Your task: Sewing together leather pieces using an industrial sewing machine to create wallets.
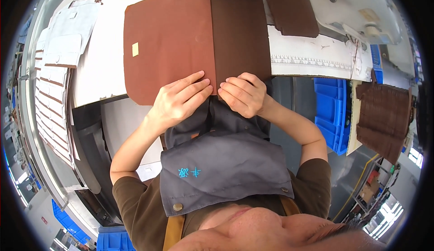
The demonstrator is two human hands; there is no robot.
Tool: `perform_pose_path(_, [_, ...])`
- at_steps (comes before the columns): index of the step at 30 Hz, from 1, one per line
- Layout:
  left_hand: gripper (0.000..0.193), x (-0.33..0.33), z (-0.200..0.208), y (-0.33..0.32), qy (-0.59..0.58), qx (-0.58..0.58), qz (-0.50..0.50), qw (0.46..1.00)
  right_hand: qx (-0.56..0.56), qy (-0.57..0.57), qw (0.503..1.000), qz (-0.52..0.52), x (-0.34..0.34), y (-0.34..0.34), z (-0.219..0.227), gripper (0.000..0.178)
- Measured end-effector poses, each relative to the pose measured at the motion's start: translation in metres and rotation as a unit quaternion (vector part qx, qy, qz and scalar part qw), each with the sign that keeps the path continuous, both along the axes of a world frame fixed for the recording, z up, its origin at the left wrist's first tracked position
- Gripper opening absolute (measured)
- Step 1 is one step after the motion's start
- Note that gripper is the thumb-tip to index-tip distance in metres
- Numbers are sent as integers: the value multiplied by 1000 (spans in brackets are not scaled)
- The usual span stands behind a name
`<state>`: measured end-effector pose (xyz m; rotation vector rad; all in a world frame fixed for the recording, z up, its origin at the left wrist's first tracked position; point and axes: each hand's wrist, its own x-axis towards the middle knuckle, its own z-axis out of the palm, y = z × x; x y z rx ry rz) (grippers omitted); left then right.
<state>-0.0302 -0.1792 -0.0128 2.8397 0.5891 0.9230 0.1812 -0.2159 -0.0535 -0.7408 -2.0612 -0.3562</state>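
Note:
A large panel of leather-like sheet lies before me, with a reddish-brown left part (169, 38) and a dark brown right part (239, 29) meeting at a straight upright line. A small pale yellow sticker (135, 49) sits on the reddish side. At the near edge, left of the line, my left hand (178, 98) is closed on the panel, fingers on top. Just right of the line, my right hand (244, 93) grips the dark part's near edge with bent fingers. Both thumbs are hidden. The fingertips of the two hands are close together but apart.
Beyond the panel's right side lies another dark brown piece (294, 7), near a white machine (357, 7). A ruler strip (312, 61) runs along the white table. Stacked pale pieces (54, 102) stand at left. At right are a blue crate (332, 113) and stacked brown pieces (382, 117).

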Motion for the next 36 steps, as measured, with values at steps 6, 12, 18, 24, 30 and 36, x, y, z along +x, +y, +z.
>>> perform_pose_path(6, [21, 0, -1, 1, -1, -4, -1, 1000, -1, 5, 1000, 8, -1, 1, -1, 8])
perform_pose_path(12, [20, 7, 4, 3, 3, 34, 4, 999, 0, 7, 1000, 8, 2, 4, 5, 7])
perform_pose_path(18, [17, 7, 5, 9, -9, 45, 5, 999, -30, -25, 999, 3, 7, 6, 13, 8])
perform_pose_path(24, [18, 21, 21, 79, -14, -72, 4, 997, -55, -85, 990, 97, 9, 13, 24, 14])
perform_pose_path(30, [33, 24, 10, 128, 61, -43, 24, 997, -87, -150, 976, 135, 8, 26, 42, 9])
perform_pose_path(36, [28, 29, 10, 147, 53, -48, 25, 997, -97, -158, 971, 149, 12, 50, 45, 9])
